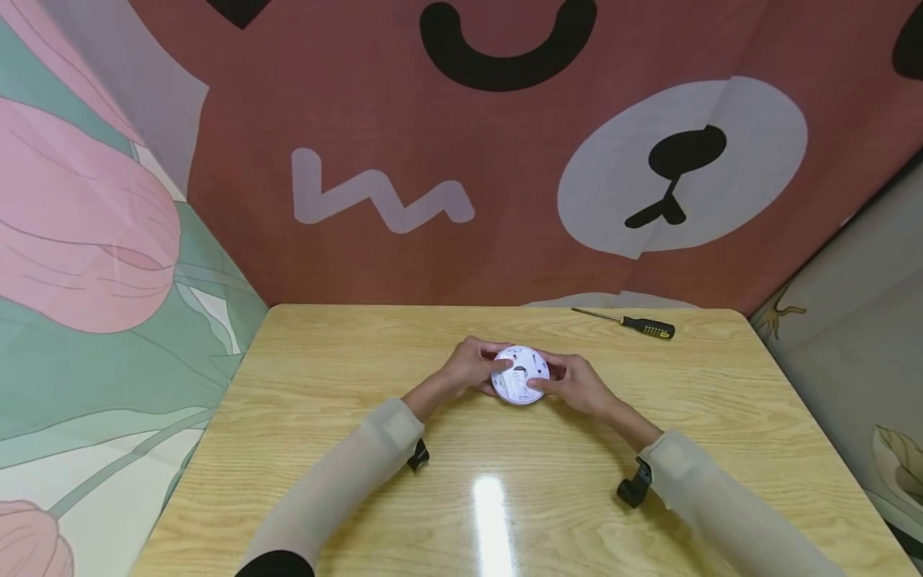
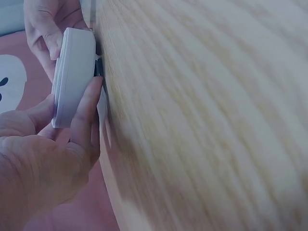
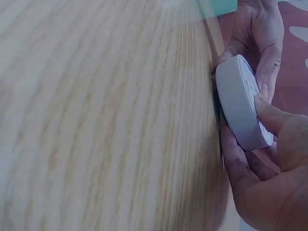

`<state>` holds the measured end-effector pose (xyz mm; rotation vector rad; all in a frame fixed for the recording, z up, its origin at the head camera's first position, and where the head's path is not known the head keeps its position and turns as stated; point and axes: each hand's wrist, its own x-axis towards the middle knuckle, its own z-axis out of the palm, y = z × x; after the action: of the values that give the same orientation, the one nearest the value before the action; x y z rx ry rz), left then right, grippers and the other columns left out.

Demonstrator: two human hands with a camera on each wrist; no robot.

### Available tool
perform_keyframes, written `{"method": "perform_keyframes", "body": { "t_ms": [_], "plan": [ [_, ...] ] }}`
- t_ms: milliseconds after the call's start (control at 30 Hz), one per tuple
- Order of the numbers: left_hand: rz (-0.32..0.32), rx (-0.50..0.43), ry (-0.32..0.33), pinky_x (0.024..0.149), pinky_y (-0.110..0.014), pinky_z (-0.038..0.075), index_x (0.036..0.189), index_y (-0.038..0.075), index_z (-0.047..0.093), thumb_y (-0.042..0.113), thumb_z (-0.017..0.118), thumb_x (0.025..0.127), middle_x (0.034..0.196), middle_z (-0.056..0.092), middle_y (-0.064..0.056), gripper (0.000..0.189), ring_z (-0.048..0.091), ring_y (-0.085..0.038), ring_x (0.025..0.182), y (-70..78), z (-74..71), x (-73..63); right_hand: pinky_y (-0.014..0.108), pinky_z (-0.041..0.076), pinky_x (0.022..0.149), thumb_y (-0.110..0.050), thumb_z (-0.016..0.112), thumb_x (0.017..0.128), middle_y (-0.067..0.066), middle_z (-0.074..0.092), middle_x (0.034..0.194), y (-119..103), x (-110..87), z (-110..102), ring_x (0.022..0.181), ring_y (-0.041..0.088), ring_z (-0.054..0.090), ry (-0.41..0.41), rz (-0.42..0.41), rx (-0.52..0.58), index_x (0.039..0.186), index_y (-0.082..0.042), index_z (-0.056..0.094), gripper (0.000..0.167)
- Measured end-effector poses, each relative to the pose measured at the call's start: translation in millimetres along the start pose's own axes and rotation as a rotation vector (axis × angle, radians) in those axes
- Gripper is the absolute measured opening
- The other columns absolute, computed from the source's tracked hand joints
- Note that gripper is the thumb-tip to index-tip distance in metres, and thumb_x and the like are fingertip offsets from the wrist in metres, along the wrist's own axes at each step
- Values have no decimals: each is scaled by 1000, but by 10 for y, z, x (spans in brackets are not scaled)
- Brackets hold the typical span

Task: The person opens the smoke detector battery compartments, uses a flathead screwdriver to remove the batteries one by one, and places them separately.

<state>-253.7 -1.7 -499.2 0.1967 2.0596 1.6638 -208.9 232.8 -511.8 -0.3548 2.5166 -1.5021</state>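
A round white smoke detector is held between both hands over the middle of the table, its slotted, printed face turned up in the head view. My left hand grips its left edge, thumb on the upper face and fingers beneath. On the opposite edge my right hand pinches it the same way, with the thumb laid on the face. Both wrist views show the smooth white side wall of the detector close over the wood, fingers curled under its lower side. Part of the underside is hidden by the fingers.
A screwdriver with a black and yellow handle lies near the table's back right edge. The light wooden table meets a red cartoon-print cloth behind it. Patterned cloths hang at both sides.
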Motion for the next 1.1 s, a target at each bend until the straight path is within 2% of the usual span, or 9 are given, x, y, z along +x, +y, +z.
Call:
{"method": "perform_keyframes", "body": {
  "t_ms": [100,267,533,800,1000,1100],
  "plan": [
    [-4,-22,-15,58,-41,65,133,15,75,11,78,98,108,75,-11,36,70,-20,63,-8,-13,5,22,41,52,-20,81,96,17,74,124,-3,7,-3,70,14,55,1,4,7,150,-2,57,62],
    [-8,-38,-40,60,-41,65,135,15,74,13,77,99,110,74,-11,37,70,-19,65,-11,-45,0,22,48,61,-20,83,94,18,74,128,-25,34,-16,85,19,63,11,3,-29,148,-1,60,61],
    [-10,-12,-55,61,-39,65,138,17,73,18,76,100,113,70,-12,37,69,-20,70,-42,-65,8,24,55,78,-23,84,93,14,74,128,-90,49,-50,101,20,68,-13,17,-87,148,-3,61,62],
    [-1,-1,-50,63,-37,65,140,14,71,16,72,103,117,68,-13,38,69,-18,69,-68,-66,-11,24,57,82,-24,85,93,13,75,123,-73,76,-57,105,21,71,-16,26,-89,143,0,64,59],
    [10,9,-89,70,-36,66,148,12,63,20,72,103,121,67,-13,46,70,-19,82,-72,-96,-20,25,58,82,-26,84,94,15,75,123,-78,79,-65,105,21,71,-14,29,-104,143,2,63,60],
    [44,8,-140,77,-36,66,152,8,56,12,76,99,125,66,-14,57,70,-21,95,-64,-127,-42,27,58,84,-27,83,94,14,76,121,-83,84,-71,105,21,71,-16,27,-133,143,2,63,60]
  ]
}}
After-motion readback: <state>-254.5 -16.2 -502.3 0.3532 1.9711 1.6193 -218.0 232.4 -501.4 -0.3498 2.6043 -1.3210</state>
